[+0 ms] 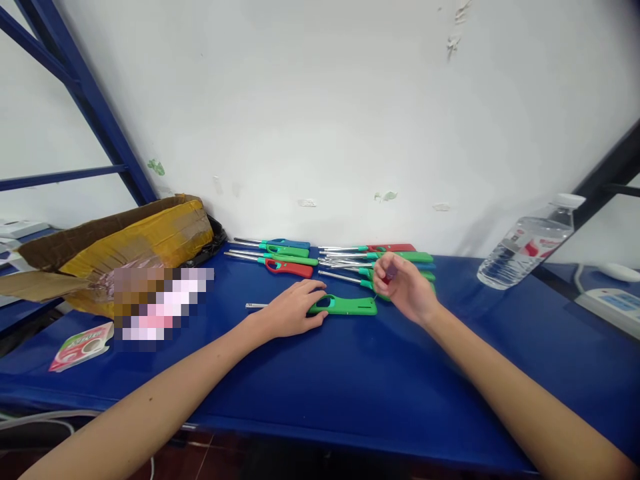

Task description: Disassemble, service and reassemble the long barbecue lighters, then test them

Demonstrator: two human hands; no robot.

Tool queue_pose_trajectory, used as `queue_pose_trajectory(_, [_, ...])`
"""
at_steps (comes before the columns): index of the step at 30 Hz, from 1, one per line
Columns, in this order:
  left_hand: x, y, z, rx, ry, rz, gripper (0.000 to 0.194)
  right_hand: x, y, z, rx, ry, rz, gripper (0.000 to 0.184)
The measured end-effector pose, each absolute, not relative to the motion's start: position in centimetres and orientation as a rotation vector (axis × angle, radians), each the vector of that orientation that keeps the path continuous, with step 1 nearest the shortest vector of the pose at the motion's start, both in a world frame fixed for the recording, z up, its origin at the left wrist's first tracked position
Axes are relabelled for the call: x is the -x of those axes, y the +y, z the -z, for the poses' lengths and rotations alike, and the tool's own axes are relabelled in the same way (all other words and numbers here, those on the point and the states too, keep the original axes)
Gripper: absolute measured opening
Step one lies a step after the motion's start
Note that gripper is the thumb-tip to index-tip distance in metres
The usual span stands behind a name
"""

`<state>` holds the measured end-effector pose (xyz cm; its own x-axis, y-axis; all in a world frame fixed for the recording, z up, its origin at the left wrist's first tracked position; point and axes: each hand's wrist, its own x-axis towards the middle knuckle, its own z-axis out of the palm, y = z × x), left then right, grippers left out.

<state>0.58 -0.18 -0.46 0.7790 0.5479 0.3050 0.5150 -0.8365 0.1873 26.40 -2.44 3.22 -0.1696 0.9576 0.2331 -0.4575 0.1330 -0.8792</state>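
Observation:
A green long-necked gas lighter [347, 306] lies on the blue table with its metal tip pointing left. My left hand [295, 310] is closed over its neck and trigger end, thumb on the near side and fingers on the far side. My right hand [403, 287] is raised just right of it, fingers curled toward the palm around something small, dark and reddish that I cannot make out. Behind the right hand lies a group of lighters, among them a red lighter [400, 248]. Farther left is another group, with a blue lighter [295, 244] at the back and a red lighter [290, 269] in front.
A torn cardboard box [140, 240] with yellow tape stands at the left, beside a red and green packet [83, 345]. A clear water bottle [530, 247] leans in view at the right. Beyond it sits a white device [613, 307]. A white wall backs the table [320, 393].

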Motion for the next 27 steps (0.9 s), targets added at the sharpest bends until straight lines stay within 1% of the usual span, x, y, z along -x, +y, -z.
queue_pose_trajectory(3, [-0.6,-0.3,0.4,-2.884,0.876,-0.528,0.034,-26.5,-2.2,-2.9,0.671,-1.113,-1.307,0.032])
queue_pose_trajectory(9, [-0.7,-0.5,0.2,-2.885,0.907,-0.492,0.041,-27.1,-1.4,-2.3,0.703,-1.153,-1.229,0.032])
queue_pose_trajectory(12, [-0.7,-0.5,0.4,-2.885,0.908,-0.484,0.041,-26.6,-1.5,-2.5,0.691,-1.14,-1.268,0.039])
queue_pose_trajectory(17, [-0.7,-0.4,0.6,-2.887,0.912,-0.473,0.04,-25.3,-2.0,-2.9,0.608,-1.047,-1.446,0.049])
queue_pose_trajectory(22, [-0.8,-0.4,0.5,-2.862,0.932,-0.473,0.039,-25.2,-2.5,-3.2,0.566,-1.06,-1.44,0.057])
queue_pose_trajectory(25, [-0.8,-0.4,0.5,-2.859,0.932,-0.481,0.04,-25.5,-2.5,-3.4,0.593,-1.085,-1.439,0.054])
queue_pose_trajectory(27, [-0.8,-0.4,0.4,-2.857,0.922,-0.489,0.041,-25.8,-2.3,-3.4,0.624,-1.057,-1.435,0.043])
